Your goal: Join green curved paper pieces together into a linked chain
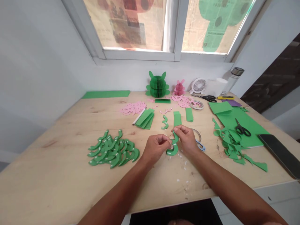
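Curved green paper piece (172, 151), between left hand (157, 148) and right hand (185, 137) fingertips

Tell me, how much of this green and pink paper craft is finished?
The green figure and pink figure standing at the back look done. The pile of green curvy pieces has little white strips on it. The right hand holds one curvy piece, with the left hand at it. The folded green papers are probably left to use; how many, I can't tell.
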Demonstrator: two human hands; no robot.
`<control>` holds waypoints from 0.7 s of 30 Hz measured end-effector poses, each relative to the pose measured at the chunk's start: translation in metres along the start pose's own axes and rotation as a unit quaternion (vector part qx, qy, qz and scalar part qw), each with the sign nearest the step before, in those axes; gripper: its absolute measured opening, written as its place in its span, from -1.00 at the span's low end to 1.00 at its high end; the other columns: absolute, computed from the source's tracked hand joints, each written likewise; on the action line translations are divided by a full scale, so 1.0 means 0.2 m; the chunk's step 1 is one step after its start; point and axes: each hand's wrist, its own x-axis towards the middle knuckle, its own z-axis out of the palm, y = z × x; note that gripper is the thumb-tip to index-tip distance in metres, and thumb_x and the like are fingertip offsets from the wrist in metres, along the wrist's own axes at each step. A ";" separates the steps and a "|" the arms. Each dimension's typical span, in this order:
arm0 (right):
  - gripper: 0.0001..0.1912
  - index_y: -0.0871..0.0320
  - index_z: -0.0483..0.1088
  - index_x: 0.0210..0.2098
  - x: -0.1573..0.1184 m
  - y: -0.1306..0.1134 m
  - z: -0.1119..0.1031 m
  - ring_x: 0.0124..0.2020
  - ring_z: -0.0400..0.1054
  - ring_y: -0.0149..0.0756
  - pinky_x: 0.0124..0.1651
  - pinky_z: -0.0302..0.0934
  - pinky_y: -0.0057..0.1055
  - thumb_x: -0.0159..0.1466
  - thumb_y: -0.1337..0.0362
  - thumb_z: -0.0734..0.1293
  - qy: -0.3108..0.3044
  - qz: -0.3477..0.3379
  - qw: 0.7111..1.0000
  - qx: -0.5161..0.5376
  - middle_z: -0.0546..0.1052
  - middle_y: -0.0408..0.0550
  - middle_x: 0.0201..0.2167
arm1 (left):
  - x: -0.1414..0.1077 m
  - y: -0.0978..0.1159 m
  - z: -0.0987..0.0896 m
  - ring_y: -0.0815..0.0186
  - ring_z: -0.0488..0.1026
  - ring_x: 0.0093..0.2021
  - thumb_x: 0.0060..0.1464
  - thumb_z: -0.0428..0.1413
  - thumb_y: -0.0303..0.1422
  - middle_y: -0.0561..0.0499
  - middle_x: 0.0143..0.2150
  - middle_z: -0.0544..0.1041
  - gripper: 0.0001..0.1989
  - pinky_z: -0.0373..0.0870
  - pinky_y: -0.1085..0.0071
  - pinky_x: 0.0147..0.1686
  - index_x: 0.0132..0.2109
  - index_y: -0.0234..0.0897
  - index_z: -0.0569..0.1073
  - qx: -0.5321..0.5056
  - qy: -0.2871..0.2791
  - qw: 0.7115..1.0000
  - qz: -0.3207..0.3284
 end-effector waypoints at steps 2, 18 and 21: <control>-0.82 0.17 0.43 -0.57 0.00 0.00 0.00 -0.59 0.16 -0.45 -0.48 0.04 -0.49 0.02 0.19 0.38 0.005 -0.004 1.000 -0.009 0.36 -0.21 -0.67 | 0.00 0.00 0.00 0.40 0.36 -0.57 -0.19 0.16 -0.39 0.02 -0.61 0.48 -0.90 0.27 0.50 -0.54 -0.54 -0.35 0.46 -0.001 -0.001 1.000 -0.004; -0.72 0.18 0.37 -0.55 -0.02 0.01 0.00 -0.57 0.14 -0.45 -0.46 0.02 -0.47 0.13 0.11 0.31 -0.121 0.025 0.991 -0.048 0.32 -0.21 -0.64 | 0.02 0.04 -0.05 0.42 0.33 -0.54 -0.20 0.22 -0.34 0.04 -0.59 0.47 -0.86 0.25 0.47 -0.42 -0.51 -0.35 0.48 -0.090 0.097 0.991 0.015; -0.75 0.19 0.41 -0.50 -0.03 -0.01 0.01 -0.60 0.13 -0.46 -0.50 -0.03 -0.48 0.10 0.11 0.33 -0.129 0.023 0.988 -0.085 0.35 -0.21 -0.64 | 0.02 0.04 -0.06 0.43 0.31 -0.54 -0.21 0.22 -0.34 0.06 -0.60 0.46 -0.86 0.24 0.46 -0.42 -0.50 -0.36 0.48 -0.100 0.118 0.988 0.015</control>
